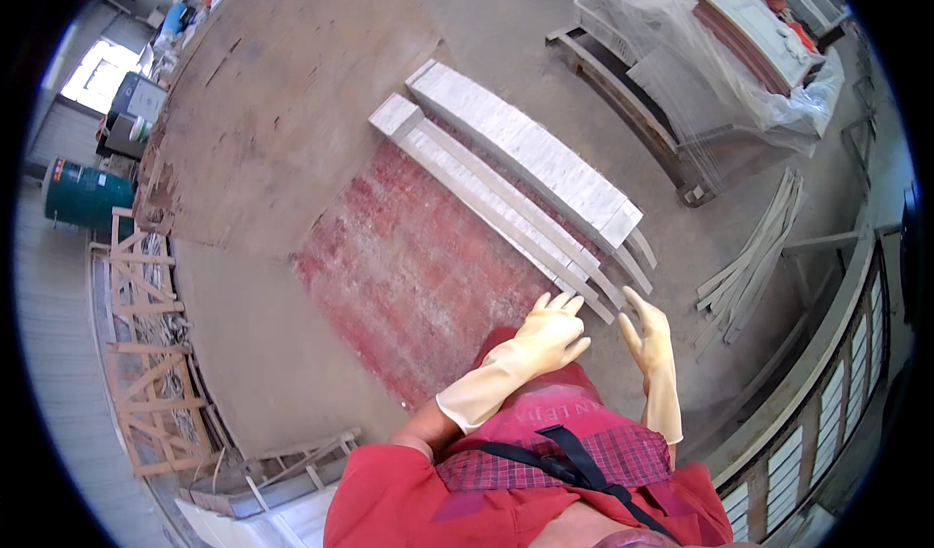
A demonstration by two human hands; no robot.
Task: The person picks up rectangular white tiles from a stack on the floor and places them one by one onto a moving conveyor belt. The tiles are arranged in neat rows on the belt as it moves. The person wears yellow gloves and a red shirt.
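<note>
My left hand [551, 334], in a cream rubber glove, has its fingers apart. Its fingertips are beside the near end of a low white row [486, 208] flanked by long grey slats [506, 219]; I cannot tell whether they touch it. Just right of the slat ends, my right hand [649, 339] wears the same kind of glove, thumb and fingers spread, with nothing visible in it. A taller long white stack [525, 149] runs parallel on the far right side of the row. Both lie on a worn red sheet [409, 266] on the floor.
At the upper right, a rack [632, 91] bears crates under clear plastic film [671, 42]. Loose pale strips [754, 256] lie on the floor to the right. Wooden frames [151, 353] and a green drum [83, 196] line the left side. A metal rail [798, 422] curves at the lower right.
</note>
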